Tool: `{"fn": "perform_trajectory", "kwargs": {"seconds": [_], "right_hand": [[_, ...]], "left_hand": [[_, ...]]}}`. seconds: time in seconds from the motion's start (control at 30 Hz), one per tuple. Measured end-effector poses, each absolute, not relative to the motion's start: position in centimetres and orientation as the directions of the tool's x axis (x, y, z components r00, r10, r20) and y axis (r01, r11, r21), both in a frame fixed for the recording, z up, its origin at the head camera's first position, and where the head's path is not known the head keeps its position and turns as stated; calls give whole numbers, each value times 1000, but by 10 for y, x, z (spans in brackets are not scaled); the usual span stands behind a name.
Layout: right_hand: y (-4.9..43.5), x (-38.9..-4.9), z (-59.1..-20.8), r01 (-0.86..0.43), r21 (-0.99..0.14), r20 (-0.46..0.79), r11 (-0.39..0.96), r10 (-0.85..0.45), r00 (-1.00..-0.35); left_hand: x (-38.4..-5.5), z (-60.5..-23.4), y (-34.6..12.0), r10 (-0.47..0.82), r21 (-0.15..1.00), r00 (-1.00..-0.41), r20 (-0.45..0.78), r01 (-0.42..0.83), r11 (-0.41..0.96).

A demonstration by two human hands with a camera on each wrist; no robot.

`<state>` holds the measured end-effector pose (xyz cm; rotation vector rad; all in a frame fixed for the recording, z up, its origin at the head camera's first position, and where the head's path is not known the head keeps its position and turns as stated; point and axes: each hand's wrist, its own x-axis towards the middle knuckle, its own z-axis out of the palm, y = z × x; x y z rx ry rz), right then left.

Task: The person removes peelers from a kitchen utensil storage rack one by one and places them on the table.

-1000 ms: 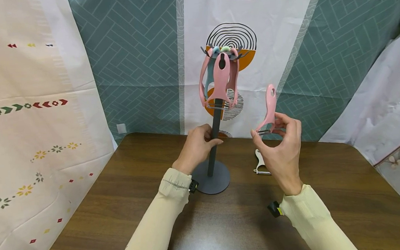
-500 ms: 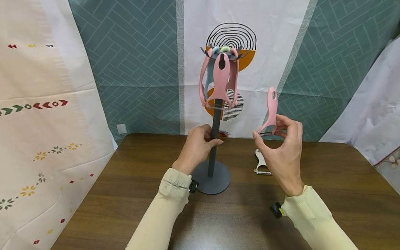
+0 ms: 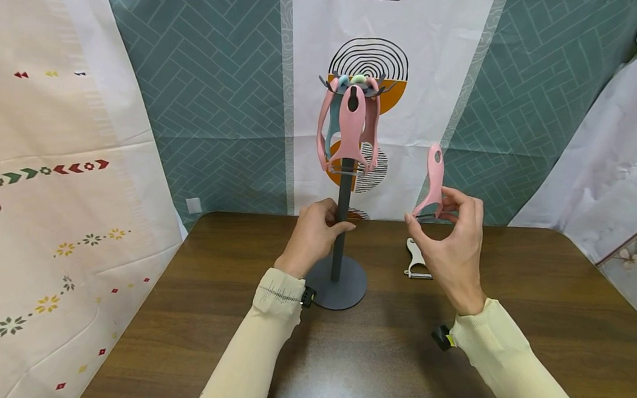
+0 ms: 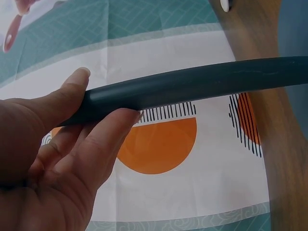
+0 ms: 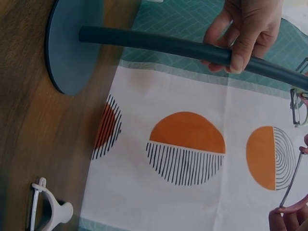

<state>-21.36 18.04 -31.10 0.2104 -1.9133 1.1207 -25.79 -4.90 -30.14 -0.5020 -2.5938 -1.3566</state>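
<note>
Near the far edge of the table (image 3: 228,247), the right hand (image 3: 455,248) pinches a pink peeler (image 3: 435,176), handle nearly upright, to the right of the stand (image 3: 338,258) which the left hand (image 3: 310,236) grips.

In the head view the person wears long, pale cream-yellow sleeves: the left sleeve (image 3: 246,365) enters from seven o'clock, the right sleeve (image 3: 517,363) from between four and five, and the left hand (image 3: 314,230) and the right hand (image 3: 455,248) are bare. A thin dark line with fine short strokes crosses the left cuff (image 3: 277,293), and at its three o'clock side sits a small black device (image 3: 308,296). The right cuff (image 3: 482,323) shows fine ribs, and near its nine o'clock side is a black box (image 3: 441,337) with a yellow-green patch (image 3: 451,340).
</note>
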Motion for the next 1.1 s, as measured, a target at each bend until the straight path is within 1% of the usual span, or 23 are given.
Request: {"fn": "perform_trajectory", "kwargs": {"seconds": [0.63, 1.1], "right_hand": [[193, -218, -324, -484, -632, 737, 606, 276, -617], [202, -223, -329, -480, -620, 750, 621, 289, -595]], "left_hand": [[-258, -304, -50, 200, 759, -929, 311, 370, 535], [-258, -304, -49, 206, 755, -925, 318, 379, 534]]}}
